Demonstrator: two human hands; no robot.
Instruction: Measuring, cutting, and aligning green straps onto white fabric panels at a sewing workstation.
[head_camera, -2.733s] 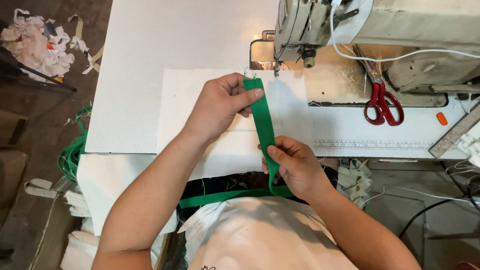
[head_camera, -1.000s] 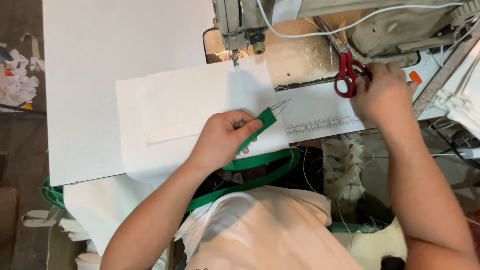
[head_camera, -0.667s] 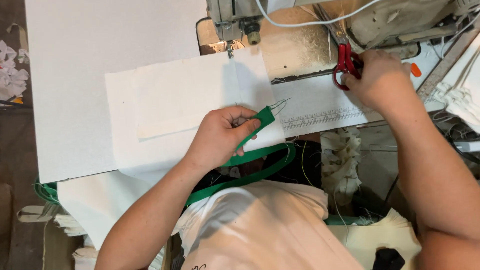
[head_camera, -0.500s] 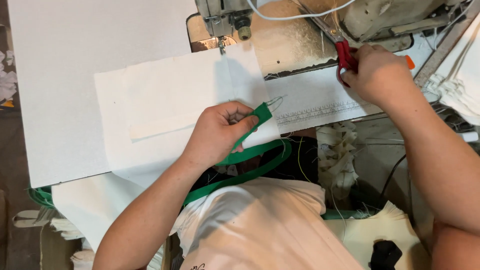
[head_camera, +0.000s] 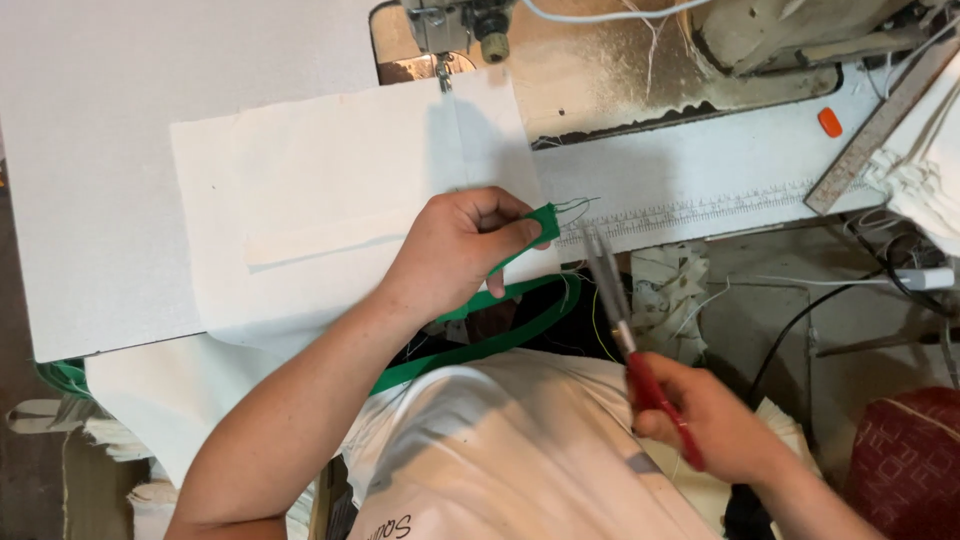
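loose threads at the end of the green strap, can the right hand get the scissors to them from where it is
Probably yes: the right hand holds the scissors with blades pointing toward the loose threads, and nothing lies between; the left hand pins the green strap.

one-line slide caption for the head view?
Left hand pinches green strap end; right hand brings red scissors toward it.

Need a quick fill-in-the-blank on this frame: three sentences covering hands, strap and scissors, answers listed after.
1. The left hand pinches the end of a flat woven strap whose colour is ____.
2. The right hand holds metal scissors by handles coloured ____.
3. The scissor blades point toward loose ____ trailing from the strap's end, over the white fabric panel.

Missing words: green; red; threads
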